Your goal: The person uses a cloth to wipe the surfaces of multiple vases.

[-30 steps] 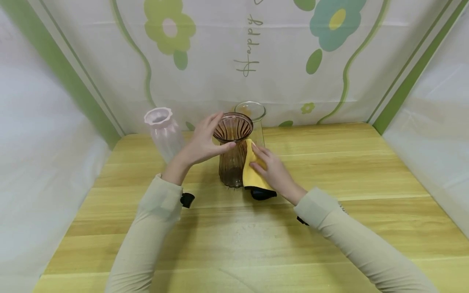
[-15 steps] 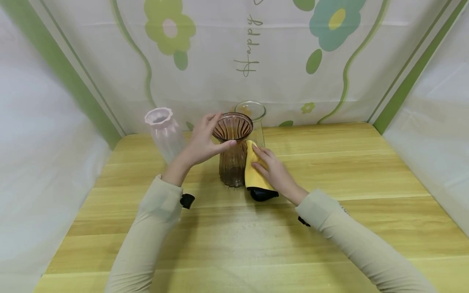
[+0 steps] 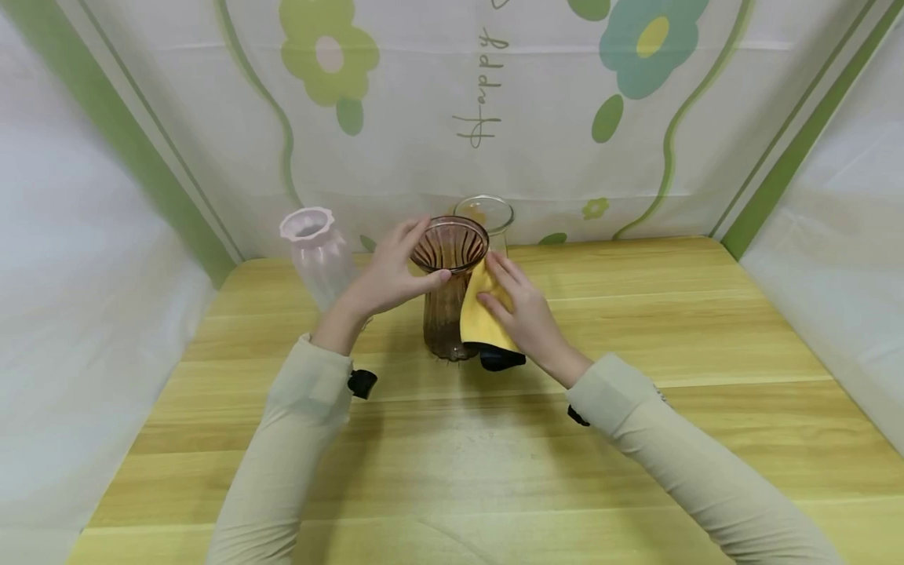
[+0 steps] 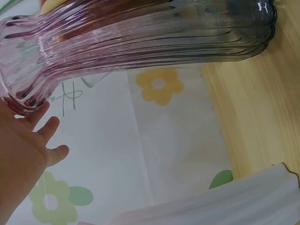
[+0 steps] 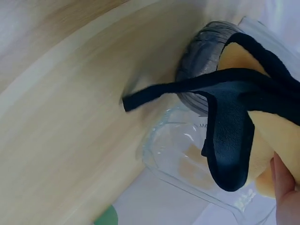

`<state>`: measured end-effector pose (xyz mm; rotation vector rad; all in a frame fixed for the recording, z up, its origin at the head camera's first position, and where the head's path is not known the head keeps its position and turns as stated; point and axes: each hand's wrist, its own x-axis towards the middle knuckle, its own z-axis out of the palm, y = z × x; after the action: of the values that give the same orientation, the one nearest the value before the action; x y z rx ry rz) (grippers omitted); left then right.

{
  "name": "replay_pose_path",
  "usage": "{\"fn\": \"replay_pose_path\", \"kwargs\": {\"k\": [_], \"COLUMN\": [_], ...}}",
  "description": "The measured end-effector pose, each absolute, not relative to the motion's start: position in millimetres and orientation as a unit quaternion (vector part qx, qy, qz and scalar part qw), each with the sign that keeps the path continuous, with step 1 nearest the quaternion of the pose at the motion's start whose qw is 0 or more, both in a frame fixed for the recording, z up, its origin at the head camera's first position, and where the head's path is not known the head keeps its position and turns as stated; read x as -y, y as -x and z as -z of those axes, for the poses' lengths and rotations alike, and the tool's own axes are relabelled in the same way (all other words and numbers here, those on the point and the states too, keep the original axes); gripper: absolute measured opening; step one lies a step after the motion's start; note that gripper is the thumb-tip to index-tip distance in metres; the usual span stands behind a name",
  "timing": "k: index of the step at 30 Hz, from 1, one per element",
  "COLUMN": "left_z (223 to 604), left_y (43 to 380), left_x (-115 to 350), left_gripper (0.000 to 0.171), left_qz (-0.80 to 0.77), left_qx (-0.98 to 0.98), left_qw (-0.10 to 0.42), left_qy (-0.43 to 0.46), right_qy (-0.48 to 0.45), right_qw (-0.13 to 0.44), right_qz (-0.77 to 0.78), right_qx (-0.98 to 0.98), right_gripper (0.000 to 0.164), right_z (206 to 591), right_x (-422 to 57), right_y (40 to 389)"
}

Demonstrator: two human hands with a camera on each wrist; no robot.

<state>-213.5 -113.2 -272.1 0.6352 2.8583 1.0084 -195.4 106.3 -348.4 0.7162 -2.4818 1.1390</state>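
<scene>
An amber-brown ribbed glass vase (image 3: 442,318) with a flared rim stands upright on the table. My left hand (image 3: 388,275) holds it by the rim, thumb across the front and fingers at the left side; the left wrist view shows fingertips right at the rim of the vase (image 4: 154,42). Against its right side lies a yellow cloth (image 3: 480,314) with black edging, pinched by my right hand (image 3: 530,318), fingertips just under the rim. Seen from the right wrist, the cloth's black border (image 5: 229,136) hangs loose in front of the vase's dark base (image 5: 197,61).
A pink-white frosted vase (image 3: 321,263) with a scalloped mouth stands at the left, behind my left forearm. Close behind the amber vase is a clear glass vase (image 3: 505,242). The wooden table (image 3: 452,471) ends at a white flower-printed sheet (image 3: 424,157) at the back.
My right hand has moved the cloth slightly up and left along the amber vase, after a small shift right and down. The left hand stays at the rim.
</scene>
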Motion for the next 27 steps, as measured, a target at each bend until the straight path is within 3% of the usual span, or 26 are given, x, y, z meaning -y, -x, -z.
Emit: {"fn": "replay_pose_path", "kwargs": {"k": [16, 27], "left_z": [274.8, 271.9], "left_y": [212.0, 209.6], "left_x": [107.7, 108.1], "left_gripper": [0.095, 0.091], "left_qz": [-0.320, -0.324], "left_qx": [-0.926, -0.926], "left_qw": [-0.005, -0.019], "left_qy": [-0.200, -0.194], "right_qy": [-0.249, -0.265], "right_qw": [0.051, 0.130], "right_qz": [-0.304, -0.364], "right_qx": [0.918, 0.883], "right_gripper": [0.059, 0.058], "right_z": [387.3, 362.9], "right_x": [-127.3, -118.2], "right_y": [193.0, 194.0]}}
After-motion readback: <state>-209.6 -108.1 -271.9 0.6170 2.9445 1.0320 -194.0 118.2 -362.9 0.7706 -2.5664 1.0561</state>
